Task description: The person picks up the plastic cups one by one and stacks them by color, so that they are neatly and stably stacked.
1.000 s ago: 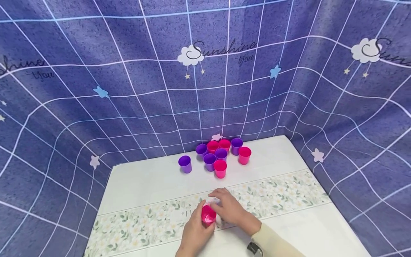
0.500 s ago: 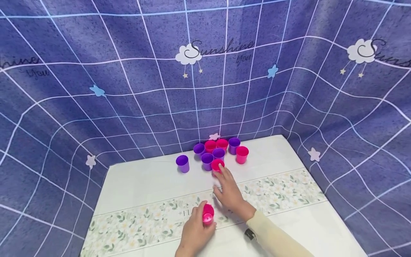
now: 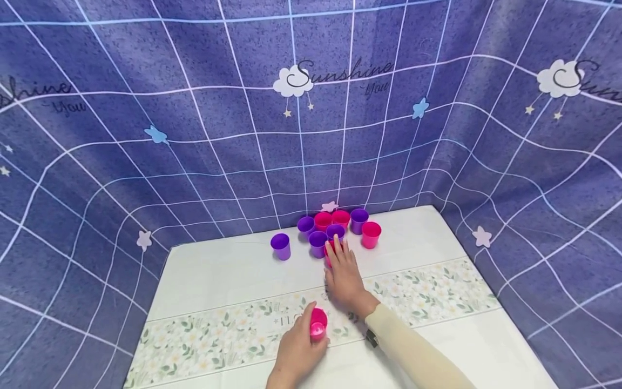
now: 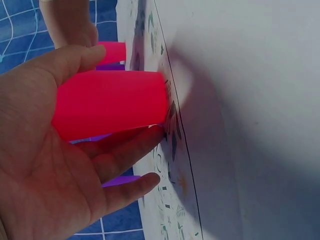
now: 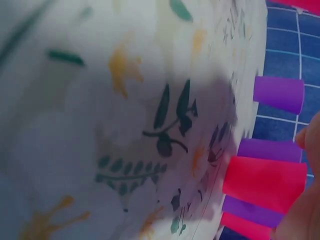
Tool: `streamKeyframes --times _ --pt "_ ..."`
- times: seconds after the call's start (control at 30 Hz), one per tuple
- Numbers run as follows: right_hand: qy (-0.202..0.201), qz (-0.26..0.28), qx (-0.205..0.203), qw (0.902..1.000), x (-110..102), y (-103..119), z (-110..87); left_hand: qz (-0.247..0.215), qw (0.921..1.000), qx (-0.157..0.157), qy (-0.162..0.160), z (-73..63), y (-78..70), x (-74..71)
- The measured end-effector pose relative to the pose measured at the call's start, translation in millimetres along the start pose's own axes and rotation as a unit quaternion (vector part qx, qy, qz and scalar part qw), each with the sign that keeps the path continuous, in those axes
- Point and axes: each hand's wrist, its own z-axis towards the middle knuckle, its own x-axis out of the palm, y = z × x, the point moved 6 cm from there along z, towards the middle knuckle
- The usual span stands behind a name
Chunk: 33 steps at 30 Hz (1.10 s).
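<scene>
My left hand [image 3: 297,348] grips a pink plastic cup [image 3: 318,323] over the floral band, its mouth facing up. In the left wrist view that cup [image 4: 110,102] sits between thumb and fingers, its base close to the tabletop. Farther forward, my right hand [image 3: 346,278] reaches with extended fingers over the rim of another pink cup, partly hidden beneath them. The right wrist view shows this pink cup [image 5: 265,182] from the side, with part of the hand [image 5: 307,190] at the frame's right edge. Purple cups [image 3: 318,243] stand right behind and beside it.
Several more pink and purple cups cluster near the back edge. One purple cup [image 3: 281,246] stands apart on the left and a pink cup [image 3: 371,234] on the right. A blue checked curtain [image 3: 218,162] surrounds the white table [image 3: 214,275] at the back and sides.
My right hand has left the held pink cup and moved forward to the front pink cup of the cluster. My left hand keeps its grip in about the same place.
</scene>
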Motion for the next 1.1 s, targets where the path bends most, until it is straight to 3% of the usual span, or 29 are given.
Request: streamKeyframes --times 0.23,0.43,0.63,0.83,1.1 --pt "0.030 -0.045 0.004 0.9985 6 1 11.2 0.006 0.9999 0.001 -0.009 1.7 3.7 -0.8" --pt "0.024 -0.072 0.019 0.9969 2 -3 8.6 -0.001 1.0000 0.007 -0.006 4.4 -1.5 -2.8" --pt "0.005 -0.045 0.018 0.9988 -1 -4 5.5 -0.020 0.9996 -0.014 0.014 5.6 -3.2 -3.2" --pt "-0.028 -0.047 -0.009 0.9985 -2 -5 5.5 -0.018 0.9993 -0.029 0.016 3.7 1.7 1.2" --pt "-0.043 0.044 0.013 0.9980 -12 -10 -1.4 -0.060 0.9976 -0.034 0.009 3.0 4.1 7.3"
